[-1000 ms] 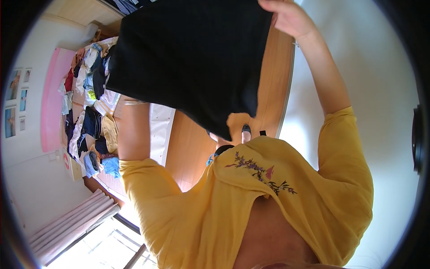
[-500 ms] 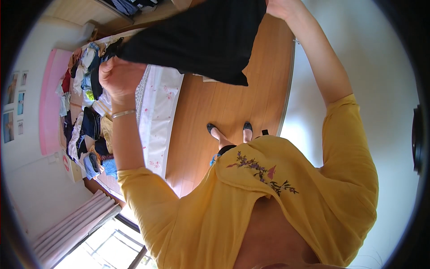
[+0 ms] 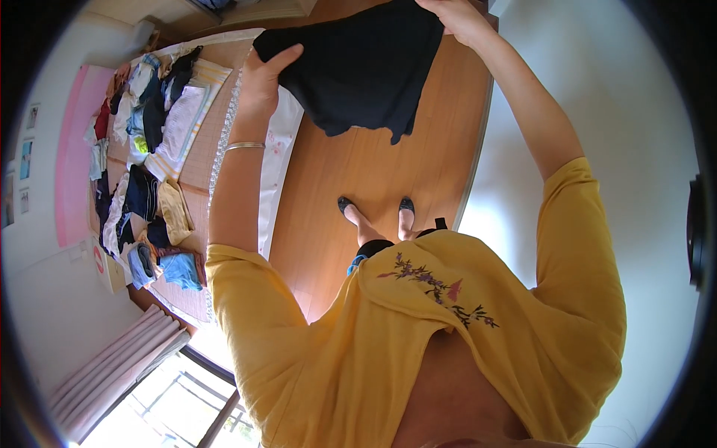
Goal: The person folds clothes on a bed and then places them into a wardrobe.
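A black garment hangs stretched between my two hands in front of me; its exact kind I cannot make out. My left hand, with a bangle on the wrist, grips its upper left corner, thumb on the near side and the fingers mostly hidden behind the cloth. At the upper right corner, my right hand pinches the fabric near the top of the picture. The lower edge of the garment hangs loose and uneven above the wooden floor.
To the left stands a bed strewn with clothes: a folded yellow-striped white cloth, a beige garment and blue denim pieces. A white wall rises on the right. My feet stand on the wooden floor.
My left hand has moved right and up, closer to my right hand. The black garment has gone from a slanted spread to a more level hang. More of the bed shows.
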Demonstrator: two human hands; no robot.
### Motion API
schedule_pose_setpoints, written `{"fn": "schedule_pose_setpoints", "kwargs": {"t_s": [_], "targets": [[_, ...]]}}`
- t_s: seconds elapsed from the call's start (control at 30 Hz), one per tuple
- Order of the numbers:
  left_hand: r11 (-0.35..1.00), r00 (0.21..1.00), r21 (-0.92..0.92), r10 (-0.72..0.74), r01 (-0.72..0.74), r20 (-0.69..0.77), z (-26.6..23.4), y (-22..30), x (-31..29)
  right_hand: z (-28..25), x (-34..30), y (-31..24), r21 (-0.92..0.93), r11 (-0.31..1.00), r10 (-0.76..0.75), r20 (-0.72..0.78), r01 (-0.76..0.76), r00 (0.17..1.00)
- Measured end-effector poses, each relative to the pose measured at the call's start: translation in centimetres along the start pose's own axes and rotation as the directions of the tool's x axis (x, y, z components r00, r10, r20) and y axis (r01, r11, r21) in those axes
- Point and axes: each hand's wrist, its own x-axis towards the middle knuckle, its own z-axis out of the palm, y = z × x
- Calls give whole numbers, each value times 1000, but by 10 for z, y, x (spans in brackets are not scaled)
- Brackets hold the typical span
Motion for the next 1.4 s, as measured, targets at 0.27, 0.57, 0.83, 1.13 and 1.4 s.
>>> {"fn": "schedule_pose_setpoints", "kwargs": {"t_s": [0.27, 0.57, 0.83, 1.13, 1.4], "targets": [[922, 942, 338, -76, 192, -327, -30, -33, 14, 12, 40, 52, -113, 990, -101, -126, 87, 987], [840, 901, 537, 174, 75, -397, -64, -35, 14, 40, 41, 43, -299, 925, -290, -160, 233, 944], [947, 951, 298, -26, 123, -307, -51, -20, -136, 54, -77, 93, -25, 979, -176, 401, 202, 899], [526, 508, -27, -833, 850, -220, 5, -53, -383, 60, -207, 170, -389, 860, 495, 792, -330, 358], [418, 712, 615, -599, 669, -366, 28, -37, -396, 79, -205, 157, -394, 898, 331, 898, 197, 289]]}}
